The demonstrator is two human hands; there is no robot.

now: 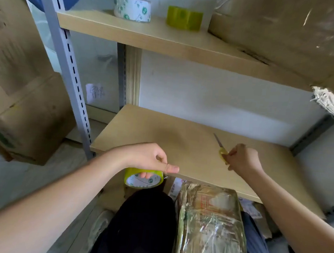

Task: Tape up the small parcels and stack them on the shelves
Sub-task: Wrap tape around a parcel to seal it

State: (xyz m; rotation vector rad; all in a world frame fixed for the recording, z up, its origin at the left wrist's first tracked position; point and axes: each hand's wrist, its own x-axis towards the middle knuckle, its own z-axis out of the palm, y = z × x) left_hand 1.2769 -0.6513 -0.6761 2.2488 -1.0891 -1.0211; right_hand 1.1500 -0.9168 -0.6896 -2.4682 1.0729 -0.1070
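Note:
My left hand [150, 158] grips a yellow-green roll of tape [143, 179] just below the front edge of the middle shelf [161, 137]. Over that shelf, my right hand [243, 158] holds yellow-handled scissors [221, 150], blades pointing away toward the wall. A small parcel [208, 226] wrapped in clear tape lies on my lap below the shelf, between my arms. Neither hand touches it.
The upper shelf [149, 34] carries a white roll of tape [132, 8], a yellow roll of tape [184, 18] and a large cardboard box [287, 34] at the right. Stacked cartons [21, 100] stand left of the grey slotted upright [67, 68]. More packets lie under the middle shelf.

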